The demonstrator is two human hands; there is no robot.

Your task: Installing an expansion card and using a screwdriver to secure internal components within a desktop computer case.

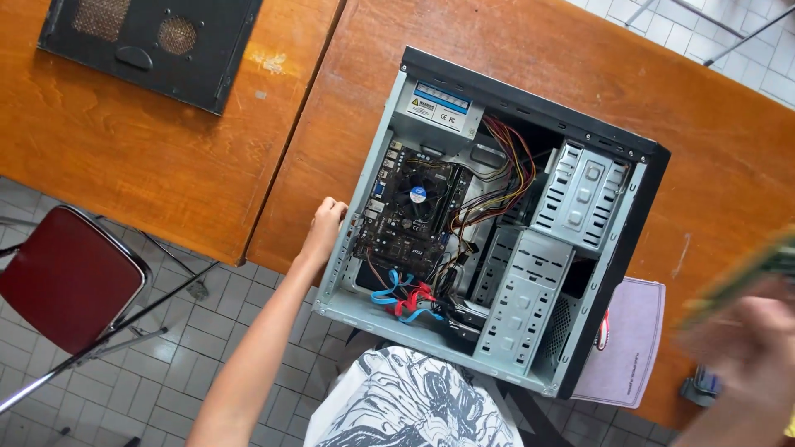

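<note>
— Where are your hands right now?

— My left hand [325, 222] is at the rear edge of the open computer case [497, 240], fingers curled against the metal frame, touching it just beside the ports. I can't tell if the fingers clamp the edge or only rest there. My right hand [749, 343] is up close to the camera at the right of the view, blurred, and it is closed around a long thin green board [745, 277], probably a memory stick, though the blur hides the details.

— And the case itself?

— It lies on its side on the brown wooden table [580, 66], open face up. Inside I see the motherboard [410, 215] with its round cooler fan [420, 195], a bundle of coloured wires [505, 170] running from the power supply [439, 106], and blue and red cables [404, 300] near the bottom edge. The grey drive cage [530, 290] sits on the right half.

— Anything else around?

— The black side panel [149, 45] lies on the neighbouring table, well apart. A red chair [70, 277] stands on the tiled floor to my left, and a purple pad [625, 343] sits just beside the case's front
</note>
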